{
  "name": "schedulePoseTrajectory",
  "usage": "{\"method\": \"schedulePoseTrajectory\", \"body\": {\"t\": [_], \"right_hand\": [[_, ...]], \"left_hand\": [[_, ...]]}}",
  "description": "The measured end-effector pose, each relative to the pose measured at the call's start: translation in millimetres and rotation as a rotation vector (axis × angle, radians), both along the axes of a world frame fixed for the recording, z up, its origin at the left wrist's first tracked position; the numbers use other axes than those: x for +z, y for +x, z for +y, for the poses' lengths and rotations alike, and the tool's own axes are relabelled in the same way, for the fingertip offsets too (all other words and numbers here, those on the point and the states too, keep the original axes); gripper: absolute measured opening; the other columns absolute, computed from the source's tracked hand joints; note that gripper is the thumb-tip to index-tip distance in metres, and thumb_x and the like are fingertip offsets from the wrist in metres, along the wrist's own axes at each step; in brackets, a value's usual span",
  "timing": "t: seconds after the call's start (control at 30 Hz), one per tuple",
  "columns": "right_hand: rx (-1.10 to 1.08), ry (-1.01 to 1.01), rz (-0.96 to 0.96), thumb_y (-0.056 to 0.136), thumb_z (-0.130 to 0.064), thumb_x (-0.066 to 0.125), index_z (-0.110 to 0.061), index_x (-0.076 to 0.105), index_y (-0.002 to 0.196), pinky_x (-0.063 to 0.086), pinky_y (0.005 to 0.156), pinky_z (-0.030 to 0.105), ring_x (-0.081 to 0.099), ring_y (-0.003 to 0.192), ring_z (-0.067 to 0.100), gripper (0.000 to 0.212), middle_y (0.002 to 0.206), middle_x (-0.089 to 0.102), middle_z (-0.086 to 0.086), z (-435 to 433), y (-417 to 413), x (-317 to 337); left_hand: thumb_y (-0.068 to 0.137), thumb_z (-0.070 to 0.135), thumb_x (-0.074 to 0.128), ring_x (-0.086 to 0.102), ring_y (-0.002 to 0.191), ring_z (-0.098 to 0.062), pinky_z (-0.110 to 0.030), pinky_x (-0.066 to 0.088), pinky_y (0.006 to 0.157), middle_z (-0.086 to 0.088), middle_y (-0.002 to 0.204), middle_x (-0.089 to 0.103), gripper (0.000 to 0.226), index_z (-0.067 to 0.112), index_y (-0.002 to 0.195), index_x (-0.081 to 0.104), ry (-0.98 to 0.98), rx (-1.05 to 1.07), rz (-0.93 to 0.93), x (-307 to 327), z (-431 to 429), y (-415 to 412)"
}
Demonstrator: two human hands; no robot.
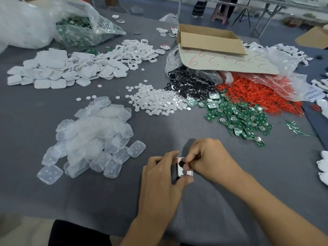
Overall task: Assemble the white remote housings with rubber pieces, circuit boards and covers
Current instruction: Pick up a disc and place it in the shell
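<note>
Rubber pieces (92,137), translucent rounded squares with small raised dots, lay heaped at the left of the grey cloth-covered table (230,201). Behind them sat a pile of matt white covers (44,75) and a tangle of open white frames (138,50). Further along, small white discs (156,102) spread out flat and ran up against glossy black parts (191,86). In the near middle, just above the table, was the white housing (179,170). The left hand (159,178) gripped it, fingers curled round its left side and the thumb pressed against its lower edge. The right hand (209,157) bent over its top end, fingertips bunched together and pinching what looked like a small dark piece (181,163) at an opening there. The housing looked like a light, stiff moulded shell, smooth enough to slip, so it was probably best held by its two long edges with the open face left clear. The rubber pieces would likely flop and cling, and want lifting by a corner. To the right, green circuit boards (237,114), thin and rigid with shiny metal domes, were scattered beside bright red loops (257,93) spilling from a clear bag (291,82). The boards would be better taken by their edges.
</note>
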State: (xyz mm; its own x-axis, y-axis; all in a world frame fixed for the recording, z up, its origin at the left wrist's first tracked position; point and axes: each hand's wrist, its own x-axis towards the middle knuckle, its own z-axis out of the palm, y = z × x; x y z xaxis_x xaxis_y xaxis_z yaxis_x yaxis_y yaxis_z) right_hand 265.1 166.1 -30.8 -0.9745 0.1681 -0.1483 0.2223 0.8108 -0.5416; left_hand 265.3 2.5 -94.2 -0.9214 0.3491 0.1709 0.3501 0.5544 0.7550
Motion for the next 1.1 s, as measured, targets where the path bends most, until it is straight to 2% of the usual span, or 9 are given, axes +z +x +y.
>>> {"method": "schedulePoseTrajectory", "body": {"t": [0.07, 0.17, 0.23, 0.47, 0.67, 0.77, 0.9, 1.0, 1.1], "right_hand": [[-0.029, -0.120, -0.149, 0.062, -0.008, 0.092, -0.027, 0.075, 0.061, 0.040, 0.059, 0.008, 0.058, 0.056, -0.005, 0.026, 0.059, 0.068, -0.014, 6, -11, 7], [-0.047, -0.295, -0.262, 0.059, 0.005, 0.090, -0.011, 0.069, 0.071, 0.044, 0.060, 0.026, 0.056, 0.062, 0.016, 0.029, 0.066, 0.066, 0.006, 12, -24, 13], [0.044, -0.315, -0.299, 0.065, 0.009, 0.085, -0.009, 0.070, 0.081, 0.049, 0.066, 0.031, 0.060, 0.068, 0.018, 0.028, 0.074, 0.068, 0.009, 12, -28, 14], [0.166, -0.242, -0.268, 0.084, -0.005, 0.077, -0.013, 0.073, 0.093, 0.048, 0.067, 0.017, 0.059, 0.067, 0.002, 0.012, 0.080, 0.070, -0.001, 12, -16, 9], [-0.026, -0.123, -0.058, 0.079, -0.004, 0.074, -0.026, 0.078, 0.081, 0.043, 0.056, 0.010, 0.059, 0.058, -0.002, 0.022, 0.072, 0.072, -0.008, -2, -2, 1], [-0.061, -0.065, -0.009, 0.084, -0.007, 0.071, -0.028, 0.077, 0.082, 0.048, 0.063, 0.012, 0.064, 0.069, 0.001, 0.022, 0.074, 0.071, -0.011, -8, 6, -2], [-0.030, -0.074, -0.019, 0.090, -0.024, 0.071, -0.033, 0.075, 0.098, 0.042, 0.069, 0.001, 0.064, 0.080, -0.009, 0.012, 0.087, 0.071, -0.020, 3, -5, 6], [-0.120, -0.063, 0.135, 0.091, -0.019, 0.069, -0.029, 0.077, 0.105, 0.044, 0.073, 0.004, 0.065, 0.078, -0.004, 0.019, 0.090, 0.074, -0.015, 3, -40, 3], [-0.131, -0.022, 0.240, 0.087, -0.008, 0.065, -0.020, 0.077, 0.109, 0.052, 0.085, 0.019, 0.066, 0.083, 0.009, 0.028, 0.097, 0.074, -0.001, -9, -89, -7]], "left_hand": [[0.066, 0.054, 0.081, 0.036, 0.109, 0.017, -0.016, 0.032, 0.089, 0.046, 0.100, 0.048, 0.064, 0.050, 0.120, 0.046, -0.007, -0.011, 0.009, -1, 0, 0], [0.068, 0.053, 0.079, 0.041, 0.111, 0.014, -0.012, 0.026, 0.092, 0.045, 0.103, 0.053, 0.058, 0.053, 0.116, 0.046, -0.012, -0.021, 0.017, 0, 1, -1], [0.067, 0.052, 0.077, 0.044, 0.111, 0.011, -0.010, 0.023, 0.093, 0.042, 0.109, 0.055, 0.057, 0.053, 0.117, 0.047, 0.000, -0.024, 0.008, 2, 1, -1], [0.068, 0.044, 0.080, 0.047, 0.109, 0.012, -0.012, 0.023, 0.093, 0.036, 0.110, 0.062, 0.056, 0.048, 0.120, 0.059, 0.051, -0.060, 0.007, 2, 1, 0], [0.068, 0.046, 0.085, 0.046, 0.110, 0.007, -0.011, 0.023, 0.097, 0.029, 0.112, 0.063, 0.055, 0.040, 0.119, 0.064, 0.018, -0.055, -0.002, 4, 1, -1], [0.066, 0.050, 0.085, 0.047, 0.112, 0.003, -0.012, 0.025, 0.096, 0.029, 0.115, 0.060, 0.059, 0.040, 0.119, 0.063, 0.004, -0.065, -0.005, 7, 1, -2], [0.050, 0.065, 0.078, 0.048, 0.109, 0.010, -0.013, 0.036, 0.094, 0.033, 0.116, 0.054, 0.087, 0.050, 0.131, 0.050, 0.045, -0.119, -0.257, 15, -2, -12], [0.074, 0.037, 0.083, 0.060, 0.100, 0.004, -0.015, 0.047, 0.092, 0.020, 0.118, 0.060, 0.072, 0.033, 0.139, 0.052, 0.153, -0.068, -0.353, 24, 3, -40], [0.095, 0.007, 0.059, 0.062, 0.110, -0.015, -0.023, 0.042, 0.100, 0.002, 0.120, 0.068, 0.035, 0.017, 0.128, 0.061, 0.127, 0.062, -0.215, 34, 24, -83]]}}
